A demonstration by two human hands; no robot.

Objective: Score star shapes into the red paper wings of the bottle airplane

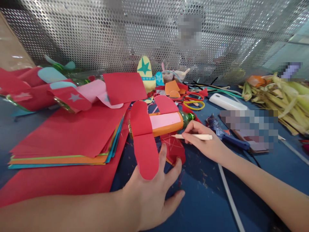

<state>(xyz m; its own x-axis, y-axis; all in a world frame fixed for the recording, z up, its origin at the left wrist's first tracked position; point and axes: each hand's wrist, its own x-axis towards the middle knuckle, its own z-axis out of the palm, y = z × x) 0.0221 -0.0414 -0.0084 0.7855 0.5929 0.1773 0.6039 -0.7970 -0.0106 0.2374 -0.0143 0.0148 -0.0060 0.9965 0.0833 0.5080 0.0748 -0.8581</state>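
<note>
My right hand [205, 141] pinches a white pen [207, 137]. The pen's tip meets a red paper flap [173, 149], where thin lines of a star show. My left hand [153, 191] lies with its fingers spread, and fingertips touch the lower edge of that flap. Above both hands a green bottle [187, 118] rests on its side, wrapped in orange paper [169, 130] with a pink strip [165, 120] on it. A long red paper piece [146, 154] crosses the bottle's left end and hangs over the back of my left hand. Another red flap [166, 104] sticks out behind the bottle.
Stacked coloured paper [67, 135] and red paper-covered bottles [70, 96] occupy the left. Scissors [194, 105] and paper scraps lie behind. A blue glue gun [229, 138], a phone [248, 132] and corn husks [275, 100] are at right. A perforated metal screen [96, 35] stands at the back.
</note>
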